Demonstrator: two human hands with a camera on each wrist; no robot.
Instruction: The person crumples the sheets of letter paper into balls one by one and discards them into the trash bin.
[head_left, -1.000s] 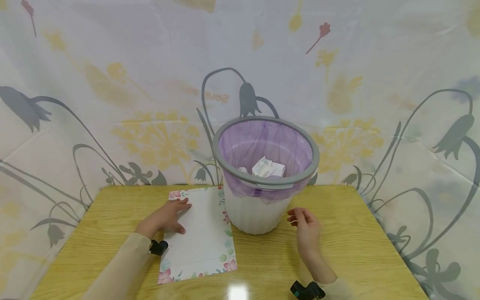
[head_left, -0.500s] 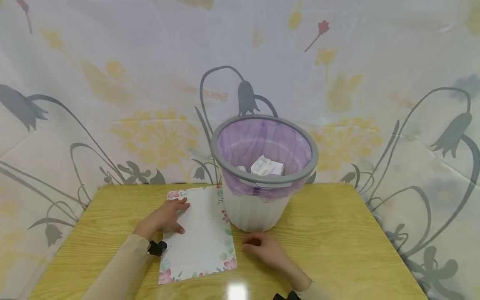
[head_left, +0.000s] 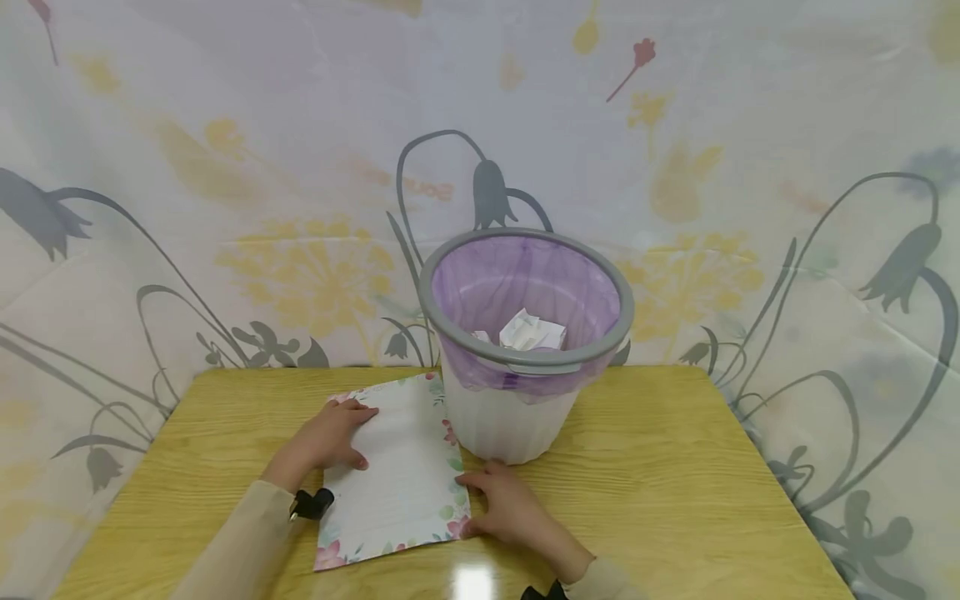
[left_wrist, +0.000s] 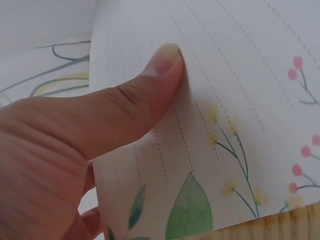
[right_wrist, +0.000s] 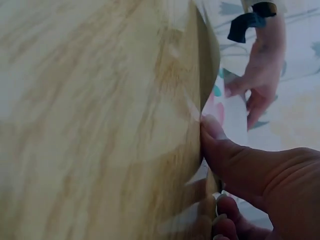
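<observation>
A white sheet of lined letter paper (head_left: 397, 479) with a flowered border lies on the wooden table, its edges slightly bowed. My left hand (head_left: 330, 437) rests on the paper's left side, thumb and fingers spread; in the left wrist view its thumb (left_wrist: 150, 90) presses on the lined area. At the lower right edge of the sheet, my right hand (head_left: 517, 512) touches the border with thumb and forefinger apart. The right wrist view shows that thumb (right_wrist: 220, 140) against the raised paper edge, the other fingers partly hidden below it.
A white waste bin (head_left: 510, 425) with a grey rim and purple liner stands just right of the paper, close to my right hand. Crumpled white paper (head_left: 528, 332) lies inside it. A flowered cloth (head_left: 300, 167) hangs behind the wooden table (head_left: 675, 500).
My right hand has moved left from beside the bin to the paper's right edge. The sheet now bows slightly. My left hand has stayed on the paper.
</observation>
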